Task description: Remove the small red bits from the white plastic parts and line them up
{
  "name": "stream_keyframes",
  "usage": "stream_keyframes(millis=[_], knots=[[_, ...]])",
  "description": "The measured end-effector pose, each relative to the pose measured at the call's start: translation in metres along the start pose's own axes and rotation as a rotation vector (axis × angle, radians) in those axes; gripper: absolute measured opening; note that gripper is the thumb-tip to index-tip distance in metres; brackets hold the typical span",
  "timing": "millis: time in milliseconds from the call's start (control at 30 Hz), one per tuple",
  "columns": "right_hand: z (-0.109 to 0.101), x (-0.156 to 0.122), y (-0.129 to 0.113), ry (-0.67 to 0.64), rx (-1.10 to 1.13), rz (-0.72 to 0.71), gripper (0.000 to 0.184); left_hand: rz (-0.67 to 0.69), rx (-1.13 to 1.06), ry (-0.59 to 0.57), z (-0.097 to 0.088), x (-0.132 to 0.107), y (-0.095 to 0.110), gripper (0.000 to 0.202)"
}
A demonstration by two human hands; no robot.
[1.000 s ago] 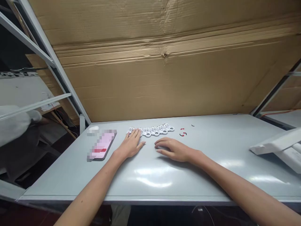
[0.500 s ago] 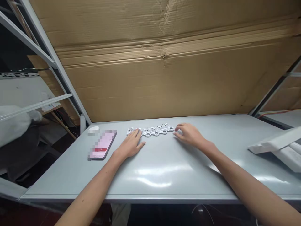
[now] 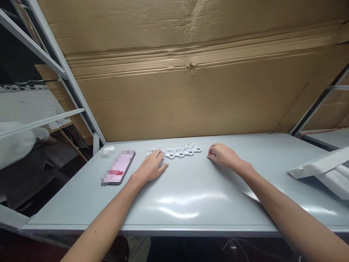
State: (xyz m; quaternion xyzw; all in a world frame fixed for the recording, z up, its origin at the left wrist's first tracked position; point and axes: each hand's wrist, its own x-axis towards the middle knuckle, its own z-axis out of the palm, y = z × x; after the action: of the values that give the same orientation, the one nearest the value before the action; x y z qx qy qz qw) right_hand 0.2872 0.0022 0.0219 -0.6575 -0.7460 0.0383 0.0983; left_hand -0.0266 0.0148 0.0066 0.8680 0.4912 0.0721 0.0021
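Note:
A row of several small white plastic parts (image 3: 180, 151) lies along the far side of the grey table (image 3: 191, 189). My left hand (image 3: 151, 166) rests flat with fingers spread, its fingertips on the left end of that row. My right hand (image 3: 222, 156) sits just right of the row with its fingers curled down over small red and black wire pieces (image 3: 212, 154); only a bit of red shows at the fingertips, and whether they grip a piece I cannot make out.
A phone (image 3: 118, 171) with a pink screen lies at the left beside a small white object (image 3: 109, 149). White foam pieces (image 3: 324, 169) lie at the right edge. A cardboard wall (image 3: 191, 80) backs the table; metal shelf struts (image 3: 54, 65) slant at the left.
My right hand has moved from the middle of the table, to the right end of the row, then onto the small wire pieces, its fingers curling. My left hand has stayed put.

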Motion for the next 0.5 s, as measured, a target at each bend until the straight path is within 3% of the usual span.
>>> stream_keyframes(millis=[333,500], knots=[[-0.0034,-0.0037,0.0008,-0.066,0.106,0.006,0.012,-0.038,0.007,-0.008,0.0073,0.0022,0.0007,0.053],[0.0010,-0.0026,-0.0006,-0.055,0.174,-0.059,0.011,-0.015,-0.013,-0.016,0.0063,0.0017,-0.0025,0.052]])
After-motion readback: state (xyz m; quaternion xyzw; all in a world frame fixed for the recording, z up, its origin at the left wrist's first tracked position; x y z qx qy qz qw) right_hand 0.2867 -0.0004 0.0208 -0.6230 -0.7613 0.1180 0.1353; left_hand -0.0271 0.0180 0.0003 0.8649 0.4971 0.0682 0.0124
